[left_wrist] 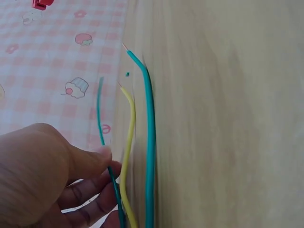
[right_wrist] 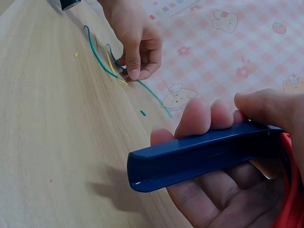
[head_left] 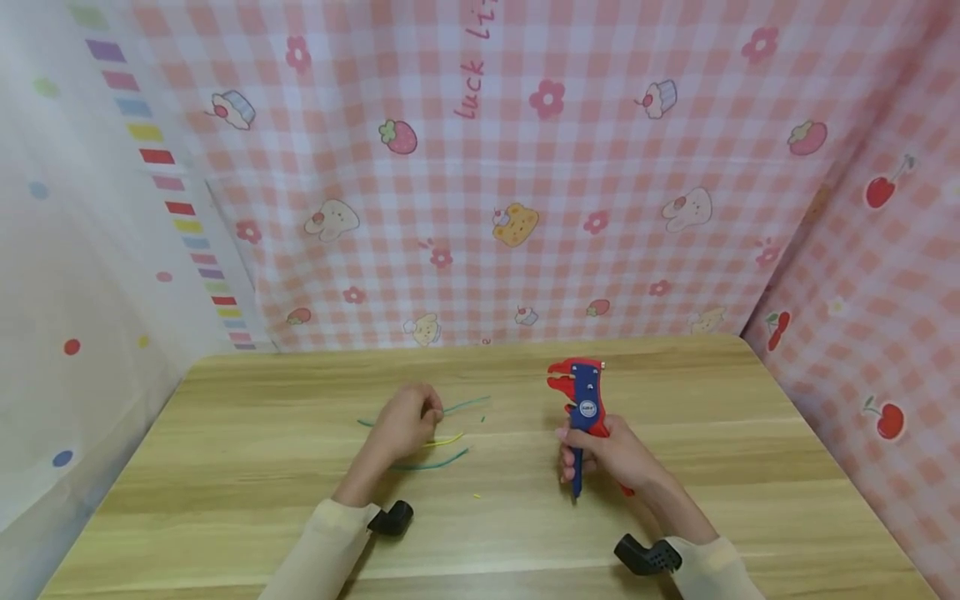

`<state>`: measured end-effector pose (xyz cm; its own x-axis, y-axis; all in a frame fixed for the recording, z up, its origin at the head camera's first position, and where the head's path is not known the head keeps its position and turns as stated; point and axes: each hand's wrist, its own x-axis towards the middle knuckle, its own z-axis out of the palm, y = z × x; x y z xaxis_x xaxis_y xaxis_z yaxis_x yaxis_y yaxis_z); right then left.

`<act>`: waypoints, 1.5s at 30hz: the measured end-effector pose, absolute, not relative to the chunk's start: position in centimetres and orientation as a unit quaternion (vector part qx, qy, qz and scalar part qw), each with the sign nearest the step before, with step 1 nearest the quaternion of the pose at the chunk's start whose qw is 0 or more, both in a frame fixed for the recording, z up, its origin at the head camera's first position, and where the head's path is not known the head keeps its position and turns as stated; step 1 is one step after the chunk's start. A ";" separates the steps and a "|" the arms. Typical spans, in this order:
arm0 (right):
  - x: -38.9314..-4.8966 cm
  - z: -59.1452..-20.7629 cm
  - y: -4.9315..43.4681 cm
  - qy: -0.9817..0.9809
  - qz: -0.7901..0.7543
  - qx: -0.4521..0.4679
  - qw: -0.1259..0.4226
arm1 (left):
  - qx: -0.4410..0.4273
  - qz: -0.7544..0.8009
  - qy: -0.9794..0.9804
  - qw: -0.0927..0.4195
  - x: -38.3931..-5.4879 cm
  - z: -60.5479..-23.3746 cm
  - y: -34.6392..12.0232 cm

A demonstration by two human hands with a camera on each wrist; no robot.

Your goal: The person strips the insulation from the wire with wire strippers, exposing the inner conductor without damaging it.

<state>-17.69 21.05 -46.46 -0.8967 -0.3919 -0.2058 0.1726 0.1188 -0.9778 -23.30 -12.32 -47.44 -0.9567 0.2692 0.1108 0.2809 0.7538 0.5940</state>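
My left hand point(head_left: 405, 421) pinches a green wire point(left_wrist: 99, 114) between thumb and fingers; its far end looks still covered in insulation. Beside it on the table lie a yellow wire point(left_wrist: 128, 142) and a nearer green wire point(left_wrist: 150, 142), each with a thin bare tip at one end. In my right hand point(head_left: 618, 454) I grip a wire stripper point(head_left: 587, 390) with blue and red handles, its red jaws pointing up and left. The blue handle point(right_wrist: 199, 154) fills the front of the right wrist view, fingers wrapped around it.
A small green scrap point(head_left: 483, 419) and a small yellow scrap point(head_left: 477, 496) lie on the wooden table point(head_left: 300, 417) between the hands. A pink checked cloth point(head_left: 465, 183) hangs behind the table's back edge, with more cloth at both sides.
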 end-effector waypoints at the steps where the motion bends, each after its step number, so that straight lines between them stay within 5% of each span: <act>1: -17.7 -46.5 21.0 0.718 -0.658 -0.076 0.214 | -0.148 -0.322 -0.935 0.010 -23.3 -47.5 -12.2; 45: -16.7 -45.4 19.6 0.687 -0.661 -0.142 0.265 | -0.250 -0.426 -0.865 0.091 -19.5 -45.0 -10.0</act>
